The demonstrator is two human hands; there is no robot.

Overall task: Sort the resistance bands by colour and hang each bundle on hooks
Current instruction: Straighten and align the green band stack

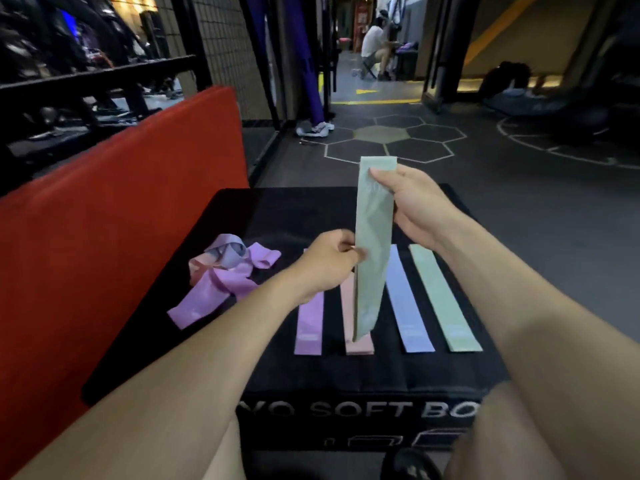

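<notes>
- Four flat bands in a row on the black soft box [346,382], lengthwise, apart from each other: purple band [309,327] farthest left, then pink band [358,346], blue band [406,306], green band [445,299] farthest right.
- Fifth band, a second green one, the held green band [374,244], upright above the middle of the box, lower end hanging over the pink band; whether touching it, cannot tell.
- Pale sage green, wide, flat and doubled, faint printed marking near the top, slight sheen and soft creases along its length.
- Right hand [412,206] pinching the held green band near its top, thumb across the front, fingers behind.
- Left hand [329,261] pinching the left edge of the same band about midway down, fingers curled.
- Loose tangle of bands [221,275] at the box's left side, well left of the row: mostly purple, with one grey-blue loop and a bit of pink; exact count unclear.
- Red mat [121,220] along the box's left edge.
- Dark floor with hexagon markings [391,136] beyond the box's far edge.
</notes>
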